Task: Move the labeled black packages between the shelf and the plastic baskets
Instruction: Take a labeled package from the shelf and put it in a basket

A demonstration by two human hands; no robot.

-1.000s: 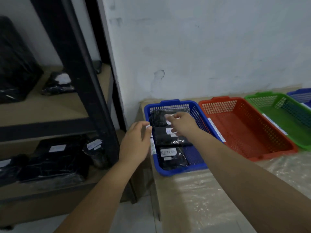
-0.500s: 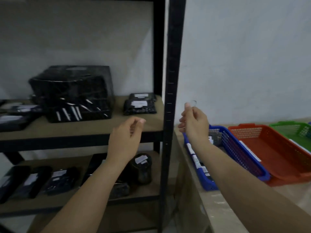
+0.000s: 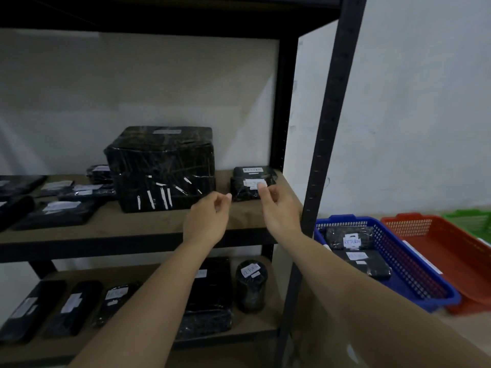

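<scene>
Two small black packages [image 3: 252, 183] with white labels sit stacked at the right end of the middle shelf board [image 3: 148, 221]. My right hand [image 3: 279, 208] reaches up to them, one fingertip over the lower label, holding nothing. My left hand [image 3: 210, 219] hovers just left of the stack, fingers loosely curled and empty. To the right of the rack, the blue basket [image 3: 342, 220] holds black packages [image 3: 345, 239] marked RETURN. Beyond it stand a red basket [image 3: 438, 235] and a green basket [image 3: 470, 219].
A large black wrapped box [image 3: 162, 168] stands left of the stack, with flat black packages [image 3: 55, 208] further left. The lower shelf holds several labeled packages and a black cylinder [image 3: 251, 285]. The rack's black front post [image 3: 326, 155] rises between shelf and baskets.
My view swung left and up from the blue basket to the shelf. Both empty hands moved from the basket to the small stack on the middle shelf.
</scene>
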